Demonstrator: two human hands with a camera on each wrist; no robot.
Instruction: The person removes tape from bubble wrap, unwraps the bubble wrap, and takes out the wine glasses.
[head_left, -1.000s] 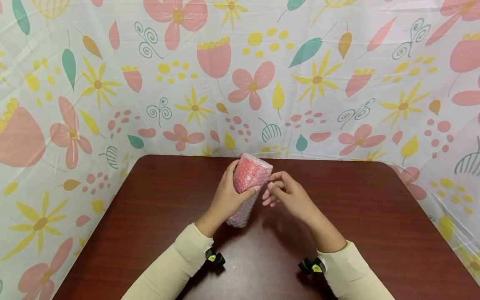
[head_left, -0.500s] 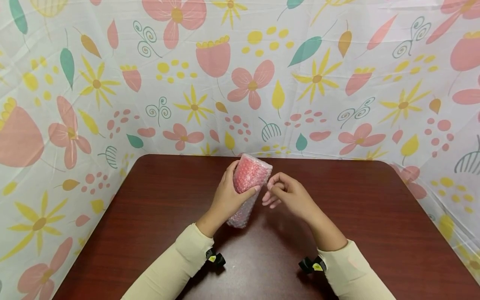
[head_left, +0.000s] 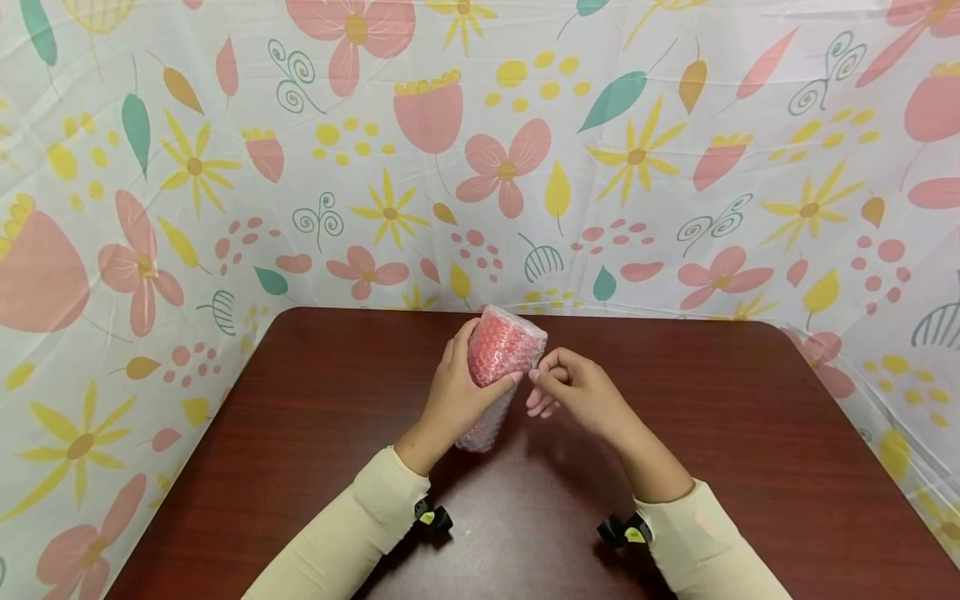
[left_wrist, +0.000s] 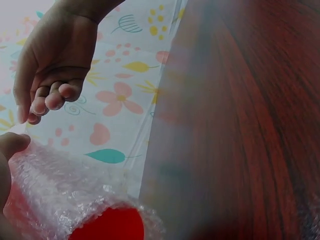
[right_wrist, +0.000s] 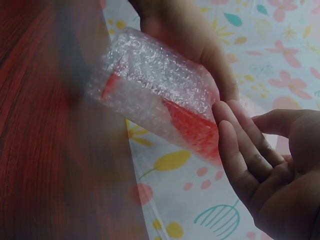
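A red, tapered, cup-like object (head_left: 501, 354) stands tilted above the table, wrapped in bubble wrap (head_left: 483, 425). My left hand (head_left: 457, 387) grips it from the left, thumb across the front and fingers behind. In the left wrist view, the red end (left_wrist: 112, 226) shows inside the loose rim of the wrap. Just to the right, my right hand (head_left: 577, 387) pinches at the edge of the wrap with thumb and index finger. Its other fingers (right_wrist: 245, 155) hang loosely curled beside the wrap in the right wrist view.
Both hands work over a dark reddish-brown table (head_left: 337, 367) with rounded far corners. A white cloth with flower prints (head_left: 420, 192) hangs behind and along both sides. Black wrist cameras (head_left: 433, 517) sit at the cuffs of the cream sleeves (head_left: 352, 521).
My right thumb and index finger have drawn together at the wrap's edge, the index finger coming slightly down. My left hand and the wrapped object stay nearly still.
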